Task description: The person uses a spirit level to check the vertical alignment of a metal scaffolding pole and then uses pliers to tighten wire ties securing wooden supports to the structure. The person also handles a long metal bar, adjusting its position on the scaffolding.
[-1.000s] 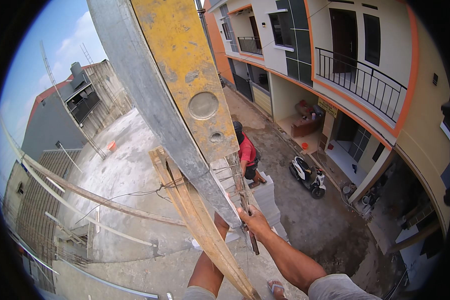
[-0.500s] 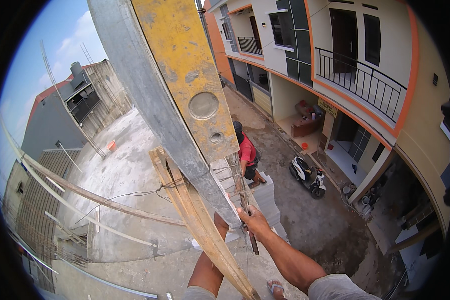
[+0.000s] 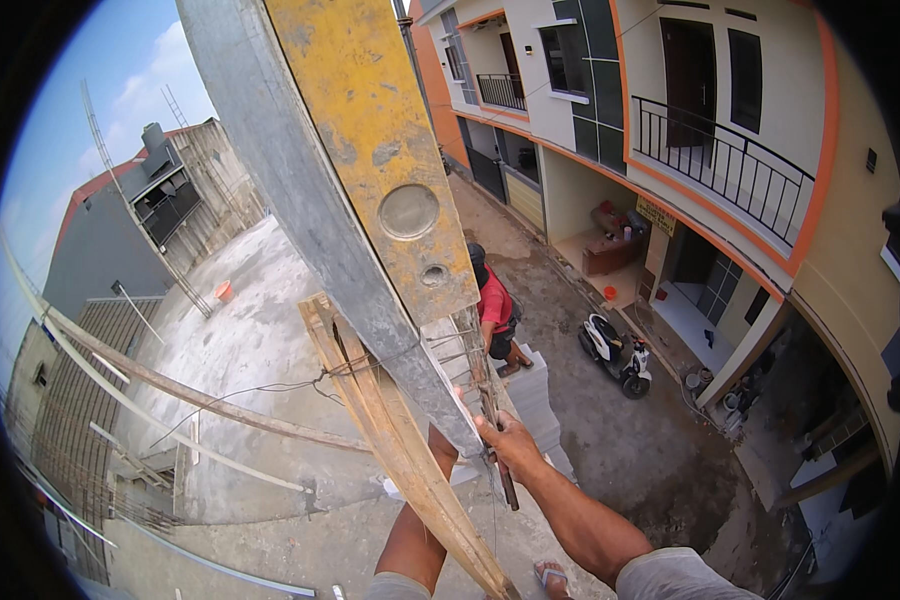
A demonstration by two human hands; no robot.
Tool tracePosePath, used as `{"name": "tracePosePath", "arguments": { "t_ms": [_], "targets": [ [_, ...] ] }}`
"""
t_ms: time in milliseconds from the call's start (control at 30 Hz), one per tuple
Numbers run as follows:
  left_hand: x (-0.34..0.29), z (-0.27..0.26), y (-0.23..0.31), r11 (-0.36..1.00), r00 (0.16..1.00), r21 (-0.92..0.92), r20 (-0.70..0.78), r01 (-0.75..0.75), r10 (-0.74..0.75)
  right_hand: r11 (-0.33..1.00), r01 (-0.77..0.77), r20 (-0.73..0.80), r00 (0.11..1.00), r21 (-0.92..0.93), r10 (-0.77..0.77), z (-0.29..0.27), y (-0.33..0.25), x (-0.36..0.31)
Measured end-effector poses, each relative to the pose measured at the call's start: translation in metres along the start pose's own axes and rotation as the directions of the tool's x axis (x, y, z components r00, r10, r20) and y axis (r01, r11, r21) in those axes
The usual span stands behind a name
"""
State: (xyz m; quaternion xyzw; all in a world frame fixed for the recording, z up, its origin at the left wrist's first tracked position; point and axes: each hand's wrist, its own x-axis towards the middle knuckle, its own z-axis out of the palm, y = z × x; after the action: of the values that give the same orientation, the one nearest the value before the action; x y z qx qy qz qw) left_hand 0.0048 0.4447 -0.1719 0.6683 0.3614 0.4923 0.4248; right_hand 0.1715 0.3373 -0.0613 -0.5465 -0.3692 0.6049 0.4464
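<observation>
From where I stand, barely anything has shifted in the last second: the yellow level (image 3: 365, 150) slants up along the right side of the grey bar (image 3: 315, 220), its lower end above the hands. I'd take that as a steady hold, with the work paused there. The right hand (image 3: 507, 443) is closed around a thin metal rod (image 3: 511, 492) beside the bar's foot; the left hand (image 3: 443, 446) is mostly behind the bar, so I can't tell its grip.

Counting up: one level with two round openings, one grey bar, and one split wooden board (image 3: 405, 455) crossing the left forearm. Beyond are two orange buckets (image 3: 224, 291), one scooter (image 3: 615, 352), two balcony railings (image 3: 720, 165) and one co-worker in red (image 3: 494, 302).
</observation>
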Motion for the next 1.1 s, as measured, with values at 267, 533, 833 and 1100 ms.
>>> {"name": "tracePosePath", "arguments": {
  "t_ms": [267, 533, 833, 1100],
  "targets": [
    [0.004, 0.009, 0.044, 0.747, 0.883, -0.520, 0.034, 0.415, -0.468, 0.997, 0.056, -0.015, 0.998, 0.048, -0.055, 0.002, 0.002, 0.002],
    [0.008, 0.012, 0.074, 0.751, 0.863, -0.462, 0.065, 0.471, -0.501, 0.998, 0.048, -0.034, 0.998, 0.031, -0.047, 0.001, 0.008, 0.005],
    [0.008, 0.021, 0.100, 0.754, 0.862, -0.479, 0.012, 0.450, -0.507, 0.998, 0.054, -0.035, 0.998, 0.033, -0.053, 0.002, 0.008, 0.006],
    [0.006, 0.021, 0.112, 0.736, 0.848, -0.487, 0.016, 0.470, -0.530, 0.997, 0.062, -0.029, 0.998, 0.051, -0.060, 0.003, 0.009, 0.006]
  ]
}}
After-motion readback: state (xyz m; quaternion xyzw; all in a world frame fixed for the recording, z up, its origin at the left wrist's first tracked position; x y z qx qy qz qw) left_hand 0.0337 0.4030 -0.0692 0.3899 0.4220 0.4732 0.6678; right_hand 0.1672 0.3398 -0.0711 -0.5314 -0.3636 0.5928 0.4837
